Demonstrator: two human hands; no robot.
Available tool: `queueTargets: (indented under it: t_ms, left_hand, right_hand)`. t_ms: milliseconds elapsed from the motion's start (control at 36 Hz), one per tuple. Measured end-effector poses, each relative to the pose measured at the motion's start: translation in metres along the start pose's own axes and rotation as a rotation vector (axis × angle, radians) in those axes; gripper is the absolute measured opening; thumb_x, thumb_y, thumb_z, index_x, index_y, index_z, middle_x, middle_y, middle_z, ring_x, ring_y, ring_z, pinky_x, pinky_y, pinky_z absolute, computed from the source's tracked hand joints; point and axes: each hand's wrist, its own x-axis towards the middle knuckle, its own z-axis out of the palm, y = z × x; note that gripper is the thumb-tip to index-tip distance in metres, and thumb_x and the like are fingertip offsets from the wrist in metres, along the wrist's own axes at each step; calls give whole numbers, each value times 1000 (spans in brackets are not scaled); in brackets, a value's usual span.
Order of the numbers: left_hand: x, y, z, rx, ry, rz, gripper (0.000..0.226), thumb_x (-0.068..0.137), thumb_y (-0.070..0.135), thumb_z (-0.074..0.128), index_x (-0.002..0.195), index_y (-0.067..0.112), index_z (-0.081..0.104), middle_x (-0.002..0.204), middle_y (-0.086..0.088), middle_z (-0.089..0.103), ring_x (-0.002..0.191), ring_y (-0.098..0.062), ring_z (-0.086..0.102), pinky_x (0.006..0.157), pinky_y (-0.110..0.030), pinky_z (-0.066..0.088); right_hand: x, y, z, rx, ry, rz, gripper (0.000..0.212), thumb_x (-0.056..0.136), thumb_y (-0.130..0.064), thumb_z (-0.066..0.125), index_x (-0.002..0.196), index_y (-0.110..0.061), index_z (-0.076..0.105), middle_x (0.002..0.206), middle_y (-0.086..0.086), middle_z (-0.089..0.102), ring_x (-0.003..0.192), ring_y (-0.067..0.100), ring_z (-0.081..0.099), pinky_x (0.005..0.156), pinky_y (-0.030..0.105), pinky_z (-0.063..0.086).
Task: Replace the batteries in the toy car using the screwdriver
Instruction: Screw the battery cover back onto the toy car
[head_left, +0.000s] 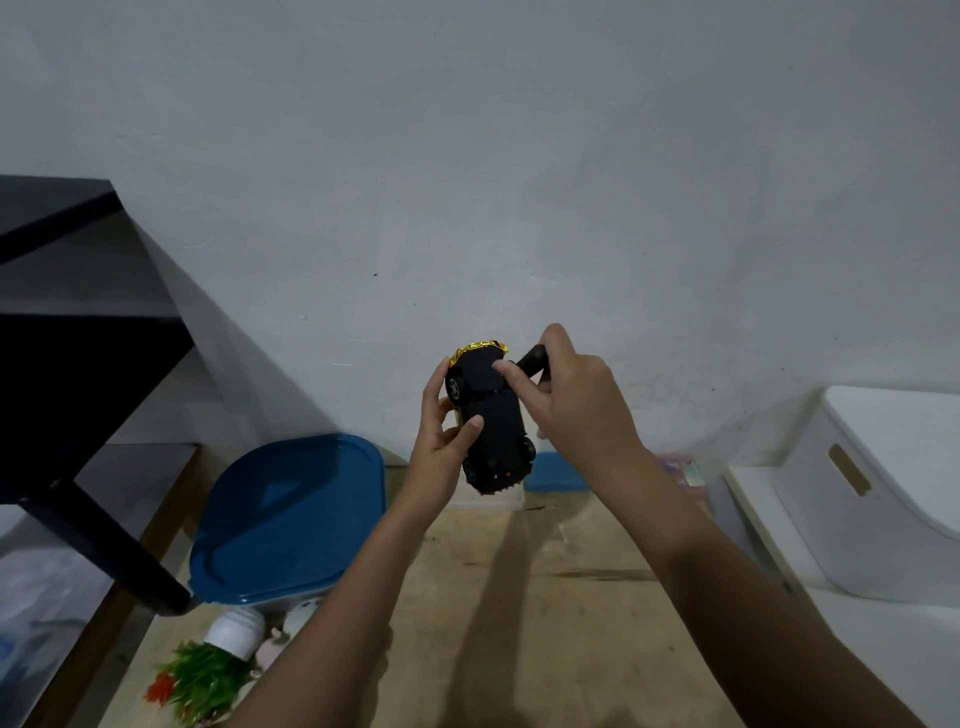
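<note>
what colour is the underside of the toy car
Black, with gold trim at the edge of the toy car; the head view shows it.

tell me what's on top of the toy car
Left hand thumb and a right hand finger rest on the toy car, underside up. The right hand grips the screwdriver; its tip is hidden behind that finger.

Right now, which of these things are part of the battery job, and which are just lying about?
In the job: toy car, underside showing, held by left hand; screwdriver, gripped by right hand.
Lying about: blue-lidded tub; tipped potted plant; white bin; black table.
</note>
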Motion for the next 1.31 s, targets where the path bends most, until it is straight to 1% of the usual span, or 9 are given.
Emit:
queueTargets:
  t_ms: [167,389,556,722,833,944,1083,1194,1306]
  left_hand:
    - [-5,-3,5,46,-31,-30,62,94,15,53,138,48,25,129,12,45,110,-22,60,91,-41,53]
    - [-2,-3,6,16,-19,-27,63,94,11,53,141,42,25,126,12,47,104,-6,63,89,-39,54]
    - [0,-4,2,2,40,-32,62,94,10,52,135,48,26,124,8,49,108,-6,58,93,-45,51]
    - [3,1,0,-12,57,-10,61,94,9,51,135,46,24,122,8,47,107,-5,56,87,-35,55]
    - [4,3,-2,-16,62,-2,61,94,7,50,134,45,25,119,10,47,98,-1,60,79,-27,57]
    - [2,2,-4,-16,47,-8,62,94,8,51,138,42,24,122,7,47,104,-6,58,81,-29,57]
    - [3,2,-7,-21,81,-18,62,94,9,52,139,42,24,123,4,48,106,-5,57,81,-28,56]
    - [5,4,-8,4,66,-5,62,94,9,51,139,42,24,123,5,48,101,-2,59,82,-29,56]
    - [8,6,-7,-9,60,-2,62,94,8,51,139,42,24,125,4,48,108,-4,57,87,-34,55]
  right_hand:
    - [2,2,-1,27,87,75,30,88,-32,61,74,-14,41,70,2,54,60,18,55,54,30,46]
    - [0,6,-14,10,0,27,28,85,-27,66,81,-10,43,65,9,58,59,25,63,55,43,52]
    - [-4,5,-17,-12,-144,24,13,93,-14,50,99,-3,45,100,8,46,77,28,54,67,46,49]
    - [-6,-2,-15,-54,-133,58,30,95,-35,45,92,-5,43,75,6,54,68,28,53,59,41,45]
    - [-3,-7,-16,36,-169,-17,14,97,-20,43,95,-6,45,91,5,49,77,27,53,67,44,48]
    - [1,-6,-15,-42,-132,-2,30,95,-37,47,84,-8,43,62,0,47,58,23,48,54,38,43]
    - [0,-4,-16,43,-196,-47,12,93,-19,52,96,-11,45,93,-3,46,74,15,53,63,34,48]
    - [0,-3,-16,14,-110,7,24,92,-27,56,86,-7,44,70,2,56,59,18,57,55,35,48]
    - [3,-7,-16,48,-136,2,17,95,-26,47,98,-9,46,100,1,51,75,20,58,66,40,51]
